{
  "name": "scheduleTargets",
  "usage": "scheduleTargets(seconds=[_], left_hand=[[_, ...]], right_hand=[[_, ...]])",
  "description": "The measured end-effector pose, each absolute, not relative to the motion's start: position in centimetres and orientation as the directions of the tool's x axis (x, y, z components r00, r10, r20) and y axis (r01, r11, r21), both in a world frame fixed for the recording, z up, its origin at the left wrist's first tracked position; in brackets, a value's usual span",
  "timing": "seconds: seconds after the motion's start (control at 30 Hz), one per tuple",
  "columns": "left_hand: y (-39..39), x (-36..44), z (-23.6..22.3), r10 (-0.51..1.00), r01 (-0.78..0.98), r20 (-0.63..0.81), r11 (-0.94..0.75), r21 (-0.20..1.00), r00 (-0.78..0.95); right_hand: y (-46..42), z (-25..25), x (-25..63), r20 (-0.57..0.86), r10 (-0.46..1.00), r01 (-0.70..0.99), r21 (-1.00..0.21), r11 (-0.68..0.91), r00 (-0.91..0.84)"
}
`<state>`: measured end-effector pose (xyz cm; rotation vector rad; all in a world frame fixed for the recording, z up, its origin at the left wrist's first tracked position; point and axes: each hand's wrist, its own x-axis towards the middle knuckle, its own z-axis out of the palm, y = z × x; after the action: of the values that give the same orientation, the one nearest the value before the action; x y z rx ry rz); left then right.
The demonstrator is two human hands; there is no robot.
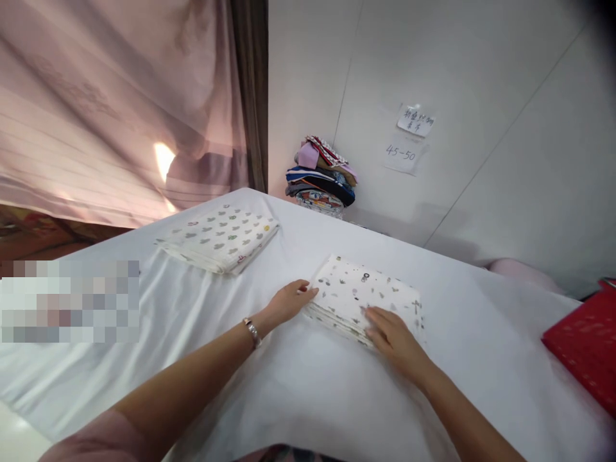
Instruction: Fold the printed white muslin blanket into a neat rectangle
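Note:
A folded white cloth with small printed figures [359,292] lies on the white-covered table [240,359] in front of me. My left hand [289,299] rests at the cloth's left edge, fingers stretched toward it and touching it. My right hand [392,337] lies flat on the cloth's near right corner, fingers spread. A second folded printed cloth [221,237] lies further back on the left, away from both hands. A bracelet sits on my left wrist.
A pile of folded colourful fabrics [321,176] stands at the far table edge against the white wall. A red cloth [584,340] lies at the right edge. A pink curtain [110,109] hangs at the left. Paper notes [409,138] are stuck on the wall.

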<state>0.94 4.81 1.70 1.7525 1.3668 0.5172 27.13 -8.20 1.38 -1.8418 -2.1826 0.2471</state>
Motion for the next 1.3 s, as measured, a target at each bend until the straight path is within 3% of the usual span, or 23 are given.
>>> scheduleTargets(seconds=[0.17,0.37,0.67,0.9,1.07,1.3], left_hand=[[4.7,2.2,1.3,0.932,0.689,-0.171,-0.104,0.717,0.319],[2.0,0.9,1.4,0.902,0.580,-0.225,-0.033,0.814,0.368],[-1.0,-2.0,0.8,0.964,0.488,-0.177,0.059,0.871,0.199],[-2.6,-1.2,1.6,0.951,0.667,-0.131,-0.093,0.740,0.279],[-2.1,0.1,1.8,0.960,0.722,-0.136,-0.086,0.687,0.244],[-1.4,-0.4,1.7,0.954,0.763,-0.138,-0.120,0.635,0.265]], right_hand=[[-11.8,-0.8,28.3,0.182,0.961,0.971,-0.073,0.226,-0.210],[-14.4,-2.6,29.4,0.315,0.919,0.970,0.031,0.241,-0.239],[-15.2,-2.0,27.5,0.289,0.943,0.982,-0.043,0.183,-0.163],[-14.0,-0.9,23.2,0.285,0.940,0.961,-0.144,0.237,-0.189],[-13.9,-0.9,22.9,0.288,0.940,0.957,-0.169,0.236,-0.181],[-17.4,-1.4,27.5,0.370,0.929,0.972,-0.217,0.089,-0.002]])
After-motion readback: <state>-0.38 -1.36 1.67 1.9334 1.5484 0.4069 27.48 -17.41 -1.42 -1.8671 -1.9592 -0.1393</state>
